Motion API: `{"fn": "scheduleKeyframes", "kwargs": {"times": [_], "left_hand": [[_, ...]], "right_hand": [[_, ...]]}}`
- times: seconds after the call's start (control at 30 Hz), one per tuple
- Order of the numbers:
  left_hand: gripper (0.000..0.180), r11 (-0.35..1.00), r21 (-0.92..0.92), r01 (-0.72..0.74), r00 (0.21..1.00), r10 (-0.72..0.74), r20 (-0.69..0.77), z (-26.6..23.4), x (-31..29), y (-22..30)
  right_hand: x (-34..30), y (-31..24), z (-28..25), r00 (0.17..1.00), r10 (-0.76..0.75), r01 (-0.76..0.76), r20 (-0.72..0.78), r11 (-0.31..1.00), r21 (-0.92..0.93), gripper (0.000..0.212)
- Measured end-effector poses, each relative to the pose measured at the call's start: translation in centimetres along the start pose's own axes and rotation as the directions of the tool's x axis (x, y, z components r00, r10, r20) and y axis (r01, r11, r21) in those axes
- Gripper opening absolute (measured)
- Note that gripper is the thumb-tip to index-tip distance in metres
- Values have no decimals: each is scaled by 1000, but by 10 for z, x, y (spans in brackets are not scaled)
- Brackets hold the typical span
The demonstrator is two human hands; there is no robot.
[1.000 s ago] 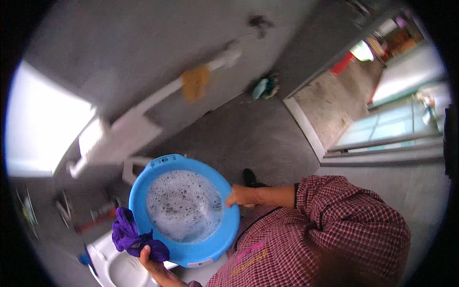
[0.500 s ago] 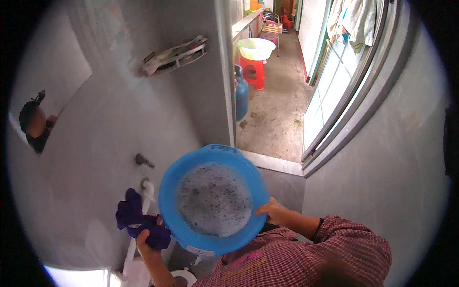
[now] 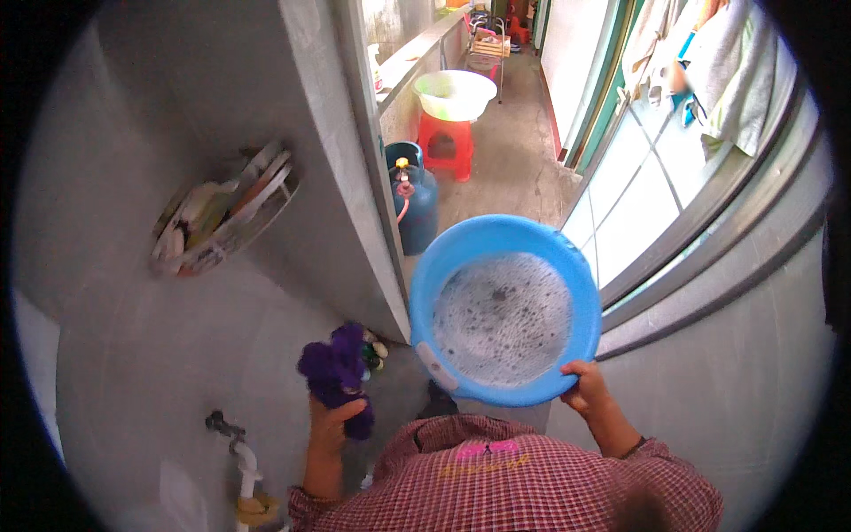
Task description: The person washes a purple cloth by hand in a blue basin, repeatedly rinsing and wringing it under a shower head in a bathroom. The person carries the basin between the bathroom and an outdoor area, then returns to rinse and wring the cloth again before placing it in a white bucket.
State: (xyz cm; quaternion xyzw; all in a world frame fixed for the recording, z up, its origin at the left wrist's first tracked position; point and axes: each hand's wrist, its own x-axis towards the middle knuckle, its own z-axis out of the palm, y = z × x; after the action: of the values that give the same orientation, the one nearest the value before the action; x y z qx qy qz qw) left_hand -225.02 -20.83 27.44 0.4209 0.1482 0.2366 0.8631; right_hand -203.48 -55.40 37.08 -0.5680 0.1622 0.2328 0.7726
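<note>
The blue basin [image 3: 422, 297], holding foamy water [image 3: 503, 319], has shifted from the lower left toward the centre right of the frame, and now hangs before the passage [image 3: 523, 168], which opens at upper centre. The right hand [image 3: 585, 387] pinches its lower-right rim. The left hand [image 3: 330, 427], near the rim half a second ago, is now well apart at lower centre-left, its fingers curled around a bunched purple cloth [image 3: 335, 372]. So the right hand appears to bear the basin alone, though contact with the checked shirt [image 3: 532, 483] cannot be told.
</note>
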Motion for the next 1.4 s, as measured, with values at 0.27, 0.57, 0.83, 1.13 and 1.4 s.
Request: {"fn": "scheduleKeyframes", "kwargs": {"times": [0.27,0.57,0.83,1.13,1.4], "left_hand": [[54,855,499,-138,908,-92,409,25,190,102],[50,951,300,-72,988,28,149,107,354,69],[40,969,182,-170,838,239,-491,138,494,45],[37,931,348,-112,545,350,-762,157,568,30],[38,938,332,-99,421,342,-840,151,700,32]], "right_hand": [[51,-41,125,993,-115,121,-41,955,270,42],[273,-169,166,992,-92,63,81,949,308,50],[481,-307,210,992,14,-32,124,988,148,59],[684,-424,341,964,-5,-12,264,998,64,35],[841,-496,472,946,-61,56,319,998,23,43]]}}
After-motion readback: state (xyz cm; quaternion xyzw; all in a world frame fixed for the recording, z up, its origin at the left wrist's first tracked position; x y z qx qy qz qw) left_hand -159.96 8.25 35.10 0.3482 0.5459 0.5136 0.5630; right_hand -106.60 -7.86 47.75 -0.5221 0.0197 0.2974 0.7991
